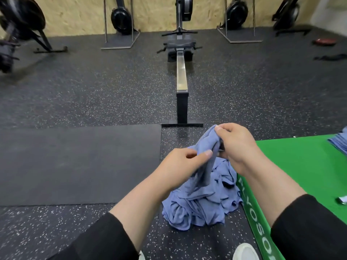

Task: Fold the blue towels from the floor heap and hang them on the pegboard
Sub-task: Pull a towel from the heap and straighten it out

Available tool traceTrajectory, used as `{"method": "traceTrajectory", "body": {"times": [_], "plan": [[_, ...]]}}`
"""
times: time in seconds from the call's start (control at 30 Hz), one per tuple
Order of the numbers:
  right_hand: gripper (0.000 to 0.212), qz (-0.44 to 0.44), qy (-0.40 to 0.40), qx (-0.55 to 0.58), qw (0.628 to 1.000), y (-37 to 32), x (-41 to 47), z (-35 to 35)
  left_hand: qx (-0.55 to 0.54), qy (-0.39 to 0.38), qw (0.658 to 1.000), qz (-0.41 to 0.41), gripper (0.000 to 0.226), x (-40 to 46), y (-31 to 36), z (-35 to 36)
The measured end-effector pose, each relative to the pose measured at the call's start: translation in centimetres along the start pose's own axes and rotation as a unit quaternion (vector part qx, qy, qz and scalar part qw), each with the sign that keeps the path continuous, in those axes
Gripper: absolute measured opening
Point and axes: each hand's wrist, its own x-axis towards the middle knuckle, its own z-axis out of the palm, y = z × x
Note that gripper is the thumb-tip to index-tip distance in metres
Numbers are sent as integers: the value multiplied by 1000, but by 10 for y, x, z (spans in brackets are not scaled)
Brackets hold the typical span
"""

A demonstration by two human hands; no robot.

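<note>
Above the floor heap (199, 207), both hands pinch one blue towel (206, 147): the right hand (236, 145) grips its top edge, the left hand (182, 162) nips the cloth lower down. It hangs bunched, not yet folded. A few folded towels (339, 143) lie on the green plyo box (300, 166); no pegboard shows, so most work seems left.

Setting: a gym; speckled black rubber flooring (93, 94) throughout; rowing machine (181, 72) laid out ahead; more rowers stored upright (121, 17) against a chipboard wall (78, 14); green plyo box (300, 166) at right.
</note>
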Motion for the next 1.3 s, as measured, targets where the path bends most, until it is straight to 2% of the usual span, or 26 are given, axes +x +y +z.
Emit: {"method": "traceTrajectory", "body": {"times": [0.1,0.27,0.33,0.4,0.43,0.5,0.53,0.63,0.67,0.73,0.83,0.93,1.03,1.17,1.3], "plan": [[17,17,-4,17,1000,2,-3,4,52,1,999,-10,33,-1,-7,5],[14,16,-5,-1,1000,0,10,3,21,122,992,-9,30,15,-14,-11],[16,11,-11,-61,998,1,16,-1,14,181,983,18,31,24,-14,-25],[16,-2,-41,-181,983,4,22,-6,7,204,978,49,31,30,-14,-38],[15,-14,-62,-245,968,6,23,-7,14,197,978,65,28,32,-12,-42],[9,-52,-88,-332,938,12,25,-6,94,166,978,89,21,32,-9,-45],[10,-73,-102,-342,931,13,24,-4,141,146,974,98,18,31,-8,-44],[40,-138,-205,-310,918,10,19,6,215,93,964,127,17,25,-4,-37],[43,-149,-238,-302,911,9,17,9,227,91,960,136,16,24,-3,-36],[36,-147,-277,-298,901,6,11,12,230,95,958,144,14,23,-1,-37],[18,-140,-283,-303,899,-1,4,10,217,89,963,134,16,21,-1,-42],[10,-135,-294,-302,897,-1,2,8,196,85,969,125,18,19,-3,-45],[9,-151,-264,-275,912,4,4,8,199,101,966,130,23,19,-5,-49],[16,-156,-154,-173,960,4,10,7,155,116,974,116,18,20,-4,-61],[14,-166,-87,-167,968,3,14,0,82,163,978,102,27,24,-9,-67]]}}
